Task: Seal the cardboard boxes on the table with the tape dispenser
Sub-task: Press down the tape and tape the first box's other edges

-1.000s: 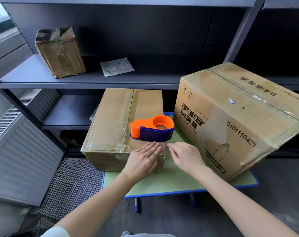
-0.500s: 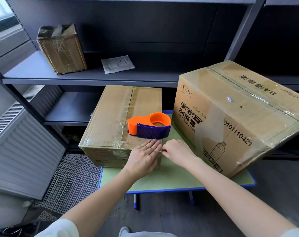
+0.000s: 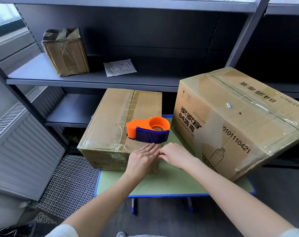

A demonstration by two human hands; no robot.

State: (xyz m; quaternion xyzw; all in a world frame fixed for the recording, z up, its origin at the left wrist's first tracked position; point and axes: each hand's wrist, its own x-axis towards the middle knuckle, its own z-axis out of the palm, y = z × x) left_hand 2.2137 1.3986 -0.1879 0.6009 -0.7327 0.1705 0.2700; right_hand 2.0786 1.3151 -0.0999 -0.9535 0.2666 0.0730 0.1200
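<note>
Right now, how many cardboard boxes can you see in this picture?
3. One plain box lies on the left of the table, under the tape dispenser; one large printed box stands on its right side; one worn box sits on the upper-left shelf. Others may be hidden.

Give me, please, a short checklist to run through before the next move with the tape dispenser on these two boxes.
1. Tape dispenser free to pick up: ok. It rests on top of the smaller box and neither hand holds it.
2. Top seam of the smaller box taped: ok. A strip runs along it.
3. Left hand steadying the box: ok. It lies flat on the near right corner.
4. Right hand free: cannot tell. Its fingertips are bunched at that corner and may be pinching tape.
5. Larger box well supported: not ok. It overhangs the right edge of the table.
</note>
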